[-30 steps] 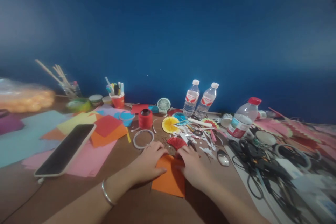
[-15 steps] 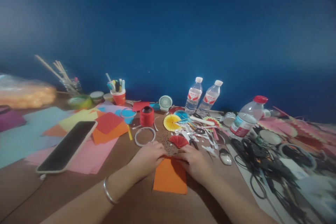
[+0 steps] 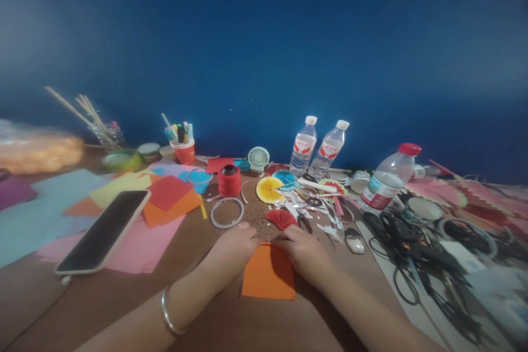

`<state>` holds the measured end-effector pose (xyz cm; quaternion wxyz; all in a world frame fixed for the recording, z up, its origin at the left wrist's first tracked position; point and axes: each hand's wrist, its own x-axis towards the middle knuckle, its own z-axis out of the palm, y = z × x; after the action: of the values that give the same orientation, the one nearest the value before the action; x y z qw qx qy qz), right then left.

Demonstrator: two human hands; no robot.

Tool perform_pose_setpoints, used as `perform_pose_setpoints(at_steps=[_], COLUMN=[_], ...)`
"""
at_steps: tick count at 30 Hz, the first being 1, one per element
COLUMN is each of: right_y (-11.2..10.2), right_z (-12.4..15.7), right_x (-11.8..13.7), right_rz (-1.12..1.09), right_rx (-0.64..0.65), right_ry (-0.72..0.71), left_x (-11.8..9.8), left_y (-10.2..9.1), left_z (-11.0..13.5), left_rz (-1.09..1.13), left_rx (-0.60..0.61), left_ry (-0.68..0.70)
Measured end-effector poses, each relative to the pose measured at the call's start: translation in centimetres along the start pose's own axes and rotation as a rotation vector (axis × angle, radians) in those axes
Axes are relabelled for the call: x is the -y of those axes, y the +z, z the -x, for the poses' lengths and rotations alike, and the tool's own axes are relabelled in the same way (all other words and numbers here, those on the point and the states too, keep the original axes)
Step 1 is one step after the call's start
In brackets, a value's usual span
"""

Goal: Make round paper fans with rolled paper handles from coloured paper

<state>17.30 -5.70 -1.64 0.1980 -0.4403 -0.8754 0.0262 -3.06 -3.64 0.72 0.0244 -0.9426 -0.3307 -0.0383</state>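
An orange sheet of paper [image 3: 268, 278] lies on the table in front of me, its far edge between my hands. My left hand [image 3: 238, 245] pinches the far left corner, and my right hand [image 3: 301, 250] pinches the far right one. Both sets of fingers are curled at that edge, and the fingertips are partly hidden. Just beyond the hands sits a small red pleated paper fan [image 3: 280, 218]. A clear ring-shaped roll of tape [image 3: 227, 213] lies past my left hand, with a red spool of thread [image 3: 229, 180] behind it.
A phone [image 3: 105, 231] rests on coloured paper sheets [image 3: 159, 245] at left. Paper scraps, a yellow paper rosette [image 3: 269, 190] and two water bottles [image 3: 303, 146] stand farther back. At right are a larger bottle [image 3: 385, 181], tangled black cables [image 3: 421, 253] and a computer mouse [image 3: 355, 241].
The view has shifted slightly. Both hands stay at the orange paper's far edge, with only a small movement of the fingers along it.
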Motion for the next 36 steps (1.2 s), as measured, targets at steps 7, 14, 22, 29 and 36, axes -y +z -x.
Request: perform_pose_setpoints(at_steps=[7, 14, 22, 29, 36], right_y=[-0.6, -0.5, -0.1, 0.2, -0.4], right_z=[-0.1, -0.2, 0.1, 0.1, -0.2], right_x=[0.8, 0.8, 0.4, 0.1, 0.5], right_rz=[0.082, 0.160, 0.152, 0.117, 0.111], right_rx=[-0.050, -0.050, -0.032, -0.037, -0.031], right_ry=[-0.039, -0.081, -0.083, -0.060, -0.060], left_x=[-0.1, -0.2, -0.1, 0.3, 0.1], left_y=[0.0, 0.3, -0.7, -1.7, -2.0], left_z=[0.0, 0.0, 0.5, 0.5, 0.5], left_rz=[-0.146, -0.212, -0.034, 0.053, 0.039], left_rx=[0.010, 0.013, 0.045, 0.113, -0.007], left_ry=[0.046, 0.030, -0.081, -0.243, -0.232])
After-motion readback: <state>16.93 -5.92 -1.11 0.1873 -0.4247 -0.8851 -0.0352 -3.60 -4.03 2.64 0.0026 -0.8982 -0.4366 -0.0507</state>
